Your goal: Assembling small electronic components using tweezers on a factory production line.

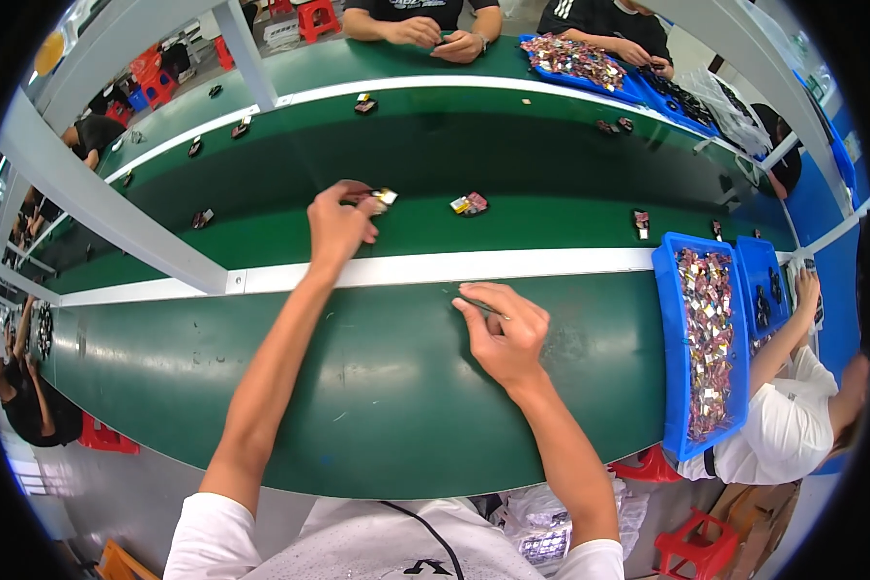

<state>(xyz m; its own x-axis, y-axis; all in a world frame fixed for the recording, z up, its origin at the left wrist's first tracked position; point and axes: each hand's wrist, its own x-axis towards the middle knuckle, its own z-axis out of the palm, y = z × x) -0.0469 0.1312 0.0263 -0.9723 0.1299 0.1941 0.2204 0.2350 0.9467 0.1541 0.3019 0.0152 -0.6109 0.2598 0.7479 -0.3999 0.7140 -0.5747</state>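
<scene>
Over the green belt, my left hand (pixel 338 229) reaches past the white rail, its fingers closed on a small electronic assembly (pixel 385 199) with a pale and yellow top. Fingers cover part of that piece. My right hand (pixel 509 333) is above the near green worktop, thumb and fingers pinched together. A thin, dark sliver shows between them, too small to name. Just right of my left hand, another small assembly (pixel 470 203), black with pink and yellow parts, lies on the belt.
A blue bin (pixel 661 319) full of small parts stands at the worktop's right, beside another blue tray (pixel 759 253). A white rail (pixel 512 263) and slanted white post (pixel 116 184) border the belt. More assemblies (pixel 641 224) lie along it. Co-workers sit opposite, left and right.
</scene>
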